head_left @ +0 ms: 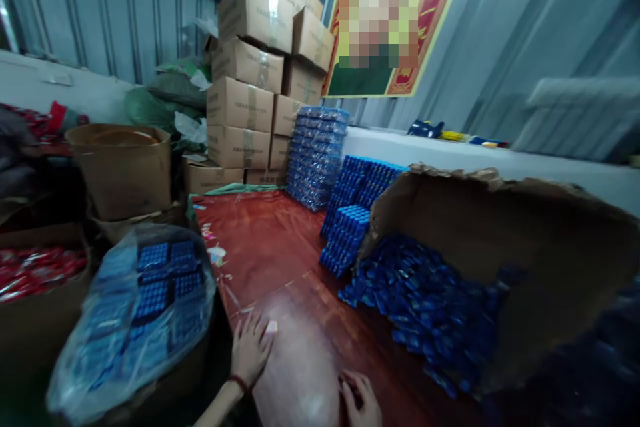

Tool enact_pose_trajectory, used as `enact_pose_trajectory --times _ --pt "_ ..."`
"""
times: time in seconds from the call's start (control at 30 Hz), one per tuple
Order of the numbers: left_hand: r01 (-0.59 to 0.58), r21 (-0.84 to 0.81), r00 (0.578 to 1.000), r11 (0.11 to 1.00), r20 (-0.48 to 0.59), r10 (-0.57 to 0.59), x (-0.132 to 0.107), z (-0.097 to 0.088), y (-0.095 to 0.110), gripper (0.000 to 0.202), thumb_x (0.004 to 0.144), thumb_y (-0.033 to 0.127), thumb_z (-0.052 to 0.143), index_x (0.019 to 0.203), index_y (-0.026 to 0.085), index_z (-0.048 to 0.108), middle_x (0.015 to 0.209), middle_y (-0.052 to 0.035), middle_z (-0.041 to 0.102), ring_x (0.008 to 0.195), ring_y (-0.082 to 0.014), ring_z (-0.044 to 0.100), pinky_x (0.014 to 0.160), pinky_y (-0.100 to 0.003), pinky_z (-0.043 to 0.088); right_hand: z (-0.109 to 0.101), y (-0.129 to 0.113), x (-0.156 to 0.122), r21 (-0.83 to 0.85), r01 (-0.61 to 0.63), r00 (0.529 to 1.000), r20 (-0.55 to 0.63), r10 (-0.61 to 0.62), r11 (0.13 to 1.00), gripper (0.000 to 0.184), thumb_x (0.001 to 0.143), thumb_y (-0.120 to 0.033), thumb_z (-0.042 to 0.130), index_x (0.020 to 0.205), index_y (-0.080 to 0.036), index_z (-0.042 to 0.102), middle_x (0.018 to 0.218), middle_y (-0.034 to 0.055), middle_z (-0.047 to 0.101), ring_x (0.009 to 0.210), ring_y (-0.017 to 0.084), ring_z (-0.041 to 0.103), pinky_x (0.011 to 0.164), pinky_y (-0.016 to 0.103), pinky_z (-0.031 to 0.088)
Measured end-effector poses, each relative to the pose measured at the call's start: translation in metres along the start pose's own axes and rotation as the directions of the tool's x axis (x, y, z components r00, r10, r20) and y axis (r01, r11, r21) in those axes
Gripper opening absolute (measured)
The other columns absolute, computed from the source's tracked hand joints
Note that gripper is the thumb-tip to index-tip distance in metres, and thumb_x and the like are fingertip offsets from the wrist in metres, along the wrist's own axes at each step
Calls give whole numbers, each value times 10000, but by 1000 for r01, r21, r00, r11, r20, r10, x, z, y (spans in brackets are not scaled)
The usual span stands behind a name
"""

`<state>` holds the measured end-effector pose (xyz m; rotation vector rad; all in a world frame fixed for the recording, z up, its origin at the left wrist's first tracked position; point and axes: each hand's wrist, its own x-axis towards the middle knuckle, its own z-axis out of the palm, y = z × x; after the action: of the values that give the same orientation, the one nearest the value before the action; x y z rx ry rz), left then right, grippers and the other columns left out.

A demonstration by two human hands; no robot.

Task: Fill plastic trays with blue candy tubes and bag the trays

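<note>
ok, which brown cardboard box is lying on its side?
The large torn brown cardboard box on the right, small blue packets spilling onto the red-brown table. The taped stacked cartons behind stand upright.

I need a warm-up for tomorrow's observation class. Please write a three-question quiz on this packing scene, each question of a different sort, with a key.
1. True or false: the left hand lies flat on the red-brown table.
2. The loose blue packets spill from: A) a drawer; B) a cardboard box tipped on its side; C) a metal bin.
3. What stands stacked in the far corner behind the table?

Key
1. True.
2. B.
3. Taped cardboard cartons.
</note>
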<state>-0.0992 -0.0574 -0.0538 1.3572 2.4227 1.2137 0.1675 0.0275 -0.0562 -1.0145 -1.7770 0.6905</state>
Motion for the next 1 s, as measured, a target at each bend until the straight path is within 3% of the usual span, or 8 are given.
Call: enact_pose_trajectory --times 0.23,0.47,0.87,1.0 --pt "-26 88 999 996 33 23 -5 -16 14 375 834 373 505 1161 218 602 1363 -104 486 1325 -266 344 1118 -478 162 -5 -13 7 -74 -111 990 81 117 991 396 675 -514 545 784 -168 704 853 99 668 799 237 626 736 347 500" --pt "1 98 998 995 65 -7 -6 -11 8 397 830 394 519 1174 207 591 1406 -79 436 1362 -233 270 1138 -440 120 -6 -12 5 -70 -136 985 95 143 988 455 648 -536 526 779 -132 689 851 121 651 785 228 599 742 359 477" --pt "7 40 1000 999 30 -8 -3 -1 6 393 811 390 542 1158 217 608 1381 -69 469 1356 -242 284 1137 -463 162 -7 -1 8 -175 -119 986 97 138 977 409 626 -536 564 728 -154 671 873 112 635 825 252 586 763 356 463" --pt "14 28 1000 1000 9 -14 -5 0 6 387 820 389 538 1157 213 611 1373 -69 477 1353 -241 290 1142 -461 165 -7 -3 6 -231 -43 989 129 75 972 449 683 -556 535 795 -143 674 930 124 610 859 261 584 792 383 474"
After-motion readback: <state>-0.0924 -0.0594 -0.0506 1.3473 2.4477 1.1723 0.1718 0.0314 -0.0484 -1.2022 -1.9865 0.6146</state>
